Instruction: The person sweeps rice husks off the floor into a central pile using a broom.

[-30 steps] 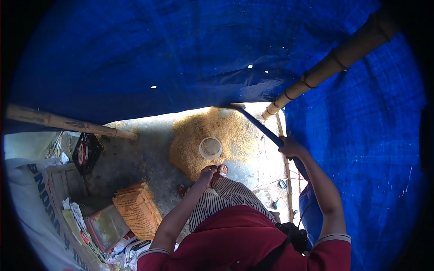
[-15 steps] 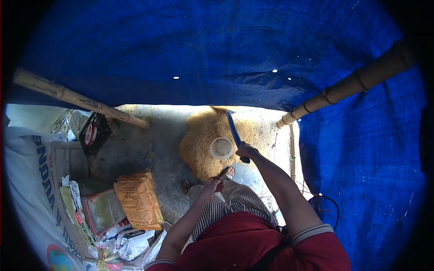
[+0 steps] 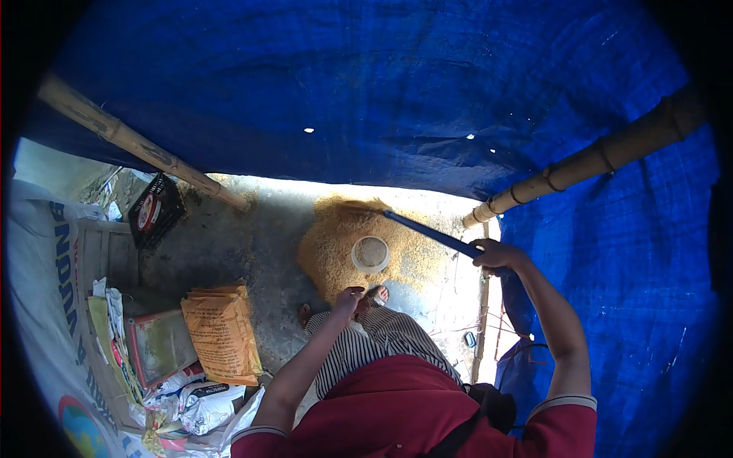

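Observation:
A blue-handled broom (image 3: 431, 230) is held in my right hand (image 3: 496, 256), its fingers wrapped round the handle's near end. The broom's brown head lies on the far part of a spread of golden grain (image 3: 324, 256) on the concrete floor. A round white tub (image 3: 370, 254) stands in the grain, with pale stuff inside. My left hand (image 3: 351, 302) is over my striped trousers near my feet, its fingers curled together; what they hold, if anything, is too small to make out.
A blue tarp (image 3: 366, 91) hangs ahead and right, with bamboo poles (image 3: 153, 154) at both sides. At left are a black crate (image 3: 155, 212), stacked orange sacks (image 3: 221, 336), a red-framed panel (image 3: 162, 347) and a large white sack (image 3: 38, 282).
My right hand has moved right and outward, swinging the broom handle to a flatter slant. The broom head has shifted a little left over the grain. The view has tilted slightly.

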A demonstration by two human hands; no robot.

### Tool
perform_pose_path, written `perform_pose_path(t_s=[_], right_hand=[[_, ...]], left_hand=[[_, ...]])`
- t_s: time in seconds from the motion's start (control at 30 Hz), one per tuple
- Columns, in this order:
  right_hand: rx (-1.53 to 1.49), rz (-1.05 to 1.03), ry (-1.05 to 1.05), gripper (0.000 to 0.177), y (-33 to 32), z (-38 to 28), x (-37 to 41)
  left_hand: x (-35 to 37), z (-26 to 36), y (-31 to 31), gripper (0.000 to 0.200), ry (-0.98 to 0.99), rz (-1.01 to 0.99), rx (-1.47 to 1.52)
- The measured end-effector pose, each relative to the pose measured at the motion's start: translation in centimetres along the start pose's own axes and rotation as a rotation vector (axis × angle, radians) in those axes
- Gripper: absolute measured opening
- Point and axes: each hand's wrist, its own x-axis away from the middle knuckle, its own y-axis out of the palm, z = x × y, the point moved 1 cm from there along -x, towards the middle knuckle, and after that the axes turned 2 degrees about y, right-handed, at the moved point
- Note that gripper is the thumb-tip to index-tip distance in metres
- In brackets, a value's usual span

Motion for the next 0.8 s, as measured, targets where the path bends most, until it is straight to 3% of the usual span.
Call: perform_pose_path(t_s=[0.17, 0.3, 0.43, 0.5, 0.6, 0.63, 0.7, 0.8], right_hand=[[-0.082, 0.128, -0.092, 0.036, -2.5, -2.3, -3.3], [-0.391, 0.203, -0.263, 0.028, -2.5, -4.1, -9.5], [-0.218, 0.455, -0.178, 0.015, 1.2, -7.2, -16.0], [-0.393, 0.474, -0.057, 0.011, 3.4, -8.0, -19.7], [-0.669, 0.331, -0.042, 0.012, 5.7, -8.4, -22.1], [-0.644, 0.307, -0.010, 0.014, 6.4, -7.9, -22.7], [-0.164, 0.315, 0.049, 0.016, 6.9, -7.6, -21.0], [-0.022, 0.295, -0.008, 0.024, 7.6, -4.1, -18.5]], left_hand=[[1.4, 0.9, -0.5, 0.028, 0.015, 0.099, -0.007], [1.8, -1.0, -0.8, 0.028, 0.043, 0.084, 0.033], [2.6, -2.9, -0.5, 0.028, 0.028, 0.059, 0.062], [3.4, -3.7, -0.3, 0.027, 0.039, 0.086, 0.051], [4.5, -4.3, -0.7, 0.025, 0.007, 0.145, 0.070], [4.8, -4.6, -0.9, 0.024, -0.037, 0.172, 0.104], [5.3, -5.0, -1.6, 0.025, -0.054, 0.200, 0.109], [5.3, -5.7, -2.4, 0.025, -0.047, 0.256, 0.143]])
